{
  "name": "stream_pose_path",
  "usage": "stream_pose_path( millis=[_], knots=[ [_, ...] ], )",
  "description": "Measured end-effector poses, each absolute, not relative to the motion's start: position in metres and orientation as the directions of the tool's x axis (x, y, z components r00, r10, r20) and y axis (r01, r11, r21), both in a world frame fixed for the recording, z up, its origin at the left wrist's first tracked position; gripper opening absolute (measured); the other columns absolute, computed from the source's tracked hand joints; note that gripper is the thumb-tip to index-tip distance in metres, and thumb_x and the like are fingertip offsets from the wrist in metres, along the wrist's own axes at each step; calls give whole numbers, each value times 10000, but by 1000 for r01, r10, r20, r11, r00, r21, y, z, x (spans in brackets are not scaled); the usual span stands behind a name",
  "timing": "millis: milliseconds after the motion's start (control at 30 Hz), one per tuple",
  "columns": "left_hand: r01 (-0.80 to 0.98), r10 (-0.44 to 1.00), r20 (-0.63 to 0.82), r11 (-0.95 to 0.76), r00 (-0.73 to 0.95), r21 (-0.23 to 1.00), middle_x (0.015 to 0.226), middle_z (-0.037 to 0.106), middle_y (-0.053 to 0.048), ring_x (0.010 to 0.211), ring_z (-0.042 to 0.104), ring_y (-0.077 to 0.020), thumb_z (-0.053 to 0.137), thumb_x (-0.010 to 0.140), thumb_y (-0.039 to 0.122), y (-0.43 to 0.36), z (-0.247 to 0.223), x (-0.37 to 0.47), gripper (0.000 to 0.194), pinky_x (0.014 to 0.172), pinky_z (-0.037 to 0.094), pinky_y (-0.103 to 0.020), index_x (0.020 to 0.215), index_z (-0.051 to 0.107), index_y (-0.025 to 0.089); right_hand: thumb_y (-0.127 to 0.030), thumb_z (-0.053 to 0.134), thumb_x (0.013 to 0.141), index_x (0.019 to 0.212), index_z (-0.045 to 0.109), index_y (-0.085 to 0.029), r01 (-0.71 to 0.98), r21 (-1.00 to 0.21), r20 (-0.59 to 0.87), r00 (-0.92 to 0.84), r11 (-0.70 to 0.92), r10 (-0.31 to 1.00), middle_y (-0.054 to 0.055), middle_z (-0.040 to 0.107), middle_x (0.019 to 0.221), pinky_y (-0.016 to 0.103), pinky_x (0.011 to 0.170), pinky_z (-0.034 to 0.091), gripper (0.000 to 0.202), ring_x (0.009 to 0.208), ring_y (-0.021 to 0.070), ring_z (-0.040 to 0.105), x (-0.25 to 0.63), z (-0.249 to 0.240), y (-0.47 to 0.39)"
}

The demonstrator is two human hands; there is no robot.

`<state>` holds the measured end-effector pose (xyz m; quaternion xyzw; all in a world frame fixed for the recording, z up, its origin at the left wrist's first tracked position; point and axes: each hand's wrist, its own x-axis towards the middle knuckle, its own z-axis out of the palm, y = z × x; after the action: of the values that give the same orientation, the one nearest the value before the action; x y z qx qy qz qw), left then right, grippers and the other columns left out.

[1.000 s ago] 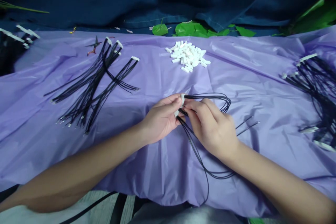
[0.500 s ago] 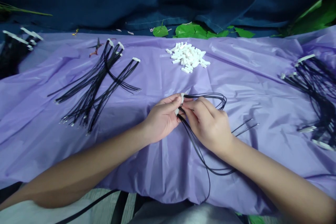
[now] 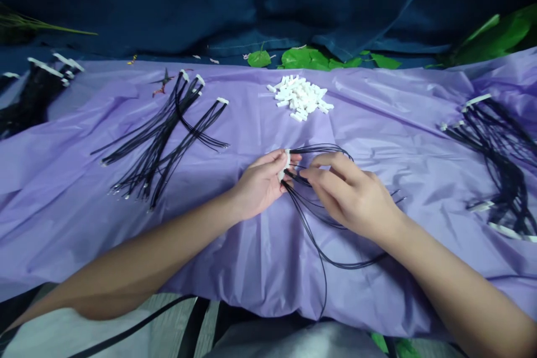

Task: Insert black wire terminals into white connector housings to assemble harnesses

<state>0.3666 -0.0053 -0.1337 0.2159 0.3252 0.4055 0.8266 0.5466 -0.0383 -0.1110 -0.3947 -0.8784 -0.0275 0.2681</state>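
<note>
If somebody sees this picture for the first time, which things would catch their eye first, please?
Probably the bright heap of small white plastic pieces comes first, near the far edge of the wrinkled purple plastic sheet. Nearer, in the middle, the left hand holds a white plastic connector with thin black wires, the right hand close beside it. White-ended bundles of black wires lie left and right.

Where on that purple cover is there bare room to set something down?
Bare purple cover lies between the left wire bundles and the white pile, and between that pile and the right wire tangle. Around the left hand and right hand it's crowded: black wires loop from the held connector.
</note>
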Motion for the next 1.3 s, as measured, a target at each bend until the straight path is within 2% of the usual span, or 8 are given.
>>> stream_pose_path(
  millis=[133,267,400,533,733,1067,1200,1300],
  knots=[
    [-532,812,-373,578,449,619,816,557,-36,674,501,-76,608,830,217,-5,-132,367,130,591,380,-210,847,655,97,-102,521,857,1077,593,-166,552,-444,475,-523,706,708,90,585,1037,260,705,514,240,927,153,593,558,-103,-34],
    [-524,794,-392,603,464,602,792,548,-30,631,483,-61,610,825,206,-5,-129,366,123,583,388,-204,838,652,91,-151,560,848,1009,621,-171,482,-511,436,-568,711,698,82,576,991,280,730,522,173,865,150,594,572,-96,-28],
    [-529,788,-398,612,470,587,781,550,-30,629,489,-60,614,817,183,-5,-127,365,97,584,397,-197,836,647,94,-295,624,845,997,634,-165,504,-381,402,-665,775,630,95,568,1028,278,724,516,200,839,153,601,582,-99,-25],
    [-547,801,-393,597,452,587,830,568,-46,654,495,-65,602,816,145,-6,-127,367,75,573,386,-199,813,641,81,-217,575,877,925,646,-174,595,-258,417,-642,761,643,65,580,991,223,611,458,96,681,92,551,582,-108,-24],
    [-556,814,-362,577,454,598,864,576,-54,680,520,-68,591,817,126,-5,-129,367,71,578,400,-193,797,639,77,-139,509,885,809,620,-167,700,-133,432,-596,701,677,39,559,886,196,547,392,138,648,82,502,573,-116,-24],
    [-504,765,-379,634,521,587,743,551,-29,590,541,-105,549,848,171,-5,-125,363,102,582,479,-278,865,620,100,-67,488,848,840,587,-171,675,-15,441,-658,738,611,37,606,891,227,617,422,144,736,117,542,574,-119,-23],
    [-540,788,-373,610,490,580,759,563,-40,632,549,-103,545,845,141,-4,-126,364,86,609,473,-258,845,617,93,-171,570,824,909,603,-188,667,34,470,-667,744,577,36,651,948,364,823,422,93,936,204,575,573,-112,-24],
    [-544,790,-375,608,485,578,769,563,-42,657,554,-105,533,853,141,-4,-127,365,104,629,476,-259,854,624,92,-248,601,802,891,615,-227,702,122,570,-628,702,529,1,673,1001,521,976,263,93,1110,284,535,568,-110,-31]
  ],
)
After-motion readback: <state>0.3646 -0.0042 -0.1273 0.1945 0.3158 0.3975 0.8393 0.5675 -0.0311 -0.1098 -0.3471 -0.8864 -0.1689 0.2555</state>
